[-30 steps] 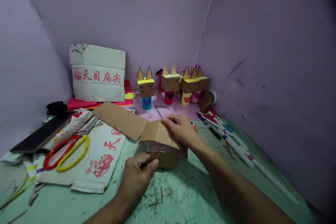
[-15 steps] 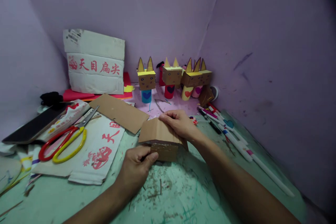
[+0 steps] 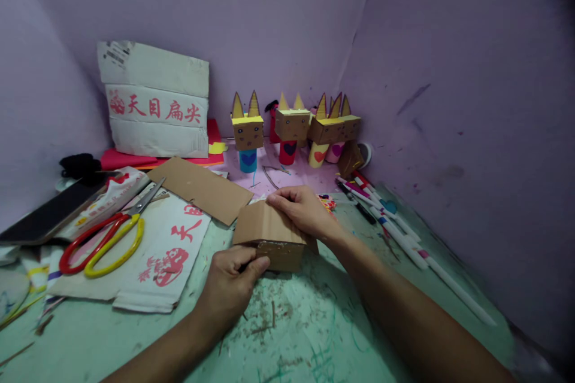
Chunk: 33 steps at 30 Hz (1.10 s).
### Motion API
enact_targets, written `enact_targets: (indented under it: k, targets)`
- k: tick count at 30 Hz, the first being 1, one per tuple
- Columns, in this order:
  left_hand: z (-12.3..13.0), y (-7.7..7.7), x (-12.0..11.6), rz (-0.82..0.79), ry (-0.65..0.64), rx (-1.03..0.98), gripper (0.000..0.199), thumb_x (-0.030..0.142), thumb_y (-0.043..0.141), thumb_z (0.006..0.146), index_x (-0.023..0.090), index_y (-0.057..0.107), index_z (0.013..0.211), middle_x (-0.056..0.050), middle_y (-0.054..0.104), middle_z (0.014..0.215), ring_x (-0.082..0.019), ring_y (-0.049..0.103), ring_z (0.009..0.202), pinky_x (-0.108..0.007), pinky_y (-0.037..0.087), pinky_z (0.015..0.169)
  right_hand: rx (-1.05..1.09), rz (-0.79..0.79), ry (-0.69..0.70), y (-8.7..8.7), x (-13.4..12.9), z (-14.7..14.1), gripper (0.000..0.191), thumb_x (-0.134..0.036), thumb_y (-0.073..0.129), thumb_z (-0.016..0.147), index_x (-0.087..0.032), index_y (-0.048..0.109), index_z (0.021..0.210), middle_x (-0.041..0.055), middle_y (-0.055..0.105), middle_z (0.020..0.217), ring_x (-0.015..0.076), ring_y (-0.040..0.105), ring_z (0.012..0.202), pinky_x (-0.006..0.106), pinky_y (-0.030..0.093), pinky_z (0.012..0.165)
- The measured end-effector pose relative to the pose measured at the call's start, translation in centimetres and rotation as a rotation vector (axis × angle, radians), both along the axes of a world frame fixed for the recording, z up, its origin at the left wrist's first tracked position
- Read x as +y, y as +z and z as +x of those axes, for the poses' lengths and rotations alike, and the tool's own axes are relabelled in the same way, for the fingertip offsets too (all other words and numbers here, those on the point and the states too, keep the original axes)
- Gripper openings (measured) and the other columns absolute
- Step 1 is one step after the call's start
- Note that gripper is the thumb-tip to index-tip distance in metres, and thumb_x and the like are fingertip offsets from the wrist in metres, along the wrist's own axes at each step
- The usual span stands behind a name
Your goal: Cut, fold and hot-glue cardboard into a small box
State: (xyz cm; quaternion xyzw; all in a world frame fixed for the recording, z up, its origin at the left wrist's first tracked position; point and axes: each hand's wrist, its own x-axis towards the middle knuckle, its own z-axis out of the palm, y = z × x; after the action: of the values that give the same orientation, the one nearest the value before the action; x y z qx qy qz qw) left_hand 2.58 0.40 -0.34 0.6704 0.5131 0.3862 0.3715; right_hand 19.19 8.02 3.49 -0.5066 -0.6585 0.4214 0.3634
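A small brown cardboard box (image 3: 282,256) with a creased cardboard piece (image 3: 265,222) over its top sits on the green table, between both hands. My left hand (image 3: 236,278) grips the box's lower left corner, thumb on the front face and fingers tucked under the overhanging piece. My right hand (image 3: 302,209) presses on the top piece from the back right, its thumb and fingertips closed near the back edge. The underside of the right fingers is hidden. Just behind and left of the box lies a flat brown cardboard sheet (image 3: 204,187).
Red-and-yellow-handled scissors (image 3: 108,239) rest on white printed cardboard (image 3: 179,251) at the left. Behind stand cardboard-headed figures (image 3: 248,133) and an upright white cardboard panel (image 3: 155,108). Several markers (image 3: 399,239) lie at the right by the wall.
The view has shifted slightly, so most things appear a little further left and higher. The top piece sits closer against the box's front edge. Both hands keep nearly the same hold.
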Motion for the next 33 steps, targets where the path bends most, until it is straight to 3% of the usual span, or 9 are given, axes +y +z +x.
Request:
enact_targets:
  k: [27, 33]
  targets:
    - [0.4, 0.0, -0.5, -0.033, 0.102, 0.031, 0.035, 0.037, 0.051, 0.072, 0.02, 0.039, 0.044, 0.004, 0.037, 0.046, -0.011, 0.037, 0.047, -0.023, 0.028, 0.047, -0.075, -0.015, -0.011, -0.3, -0.2, -0.4, 0.025, -0.037, 0.053, 0.077, -0.016, 0.063, 0.069, -0.0013, 0.056, 0.061, 0.011, 0.046, 0.054, 0.021, 0.034, 0.048]
    - [0.6, 0.3, -1.6, -0.065, 0.162, 0.289, 0.028, 0.033, 0.045, 0.079, 0.017, 0.059, 0.061, -0.006, 0.061, 0.065, -0.021, 0.059, 0.063, -0.03, 0.04, 0.061, -0.107, 0.012, 0.011, -0.7, -0.7, -0.7, 0.022, -0.032, 0.052, 0.079, -0.016, 0.062, 0.067, -0.001, 0.058, 0.061, 0.0121, 0.049, 0.058, 0.022, 0.035, 0.051]
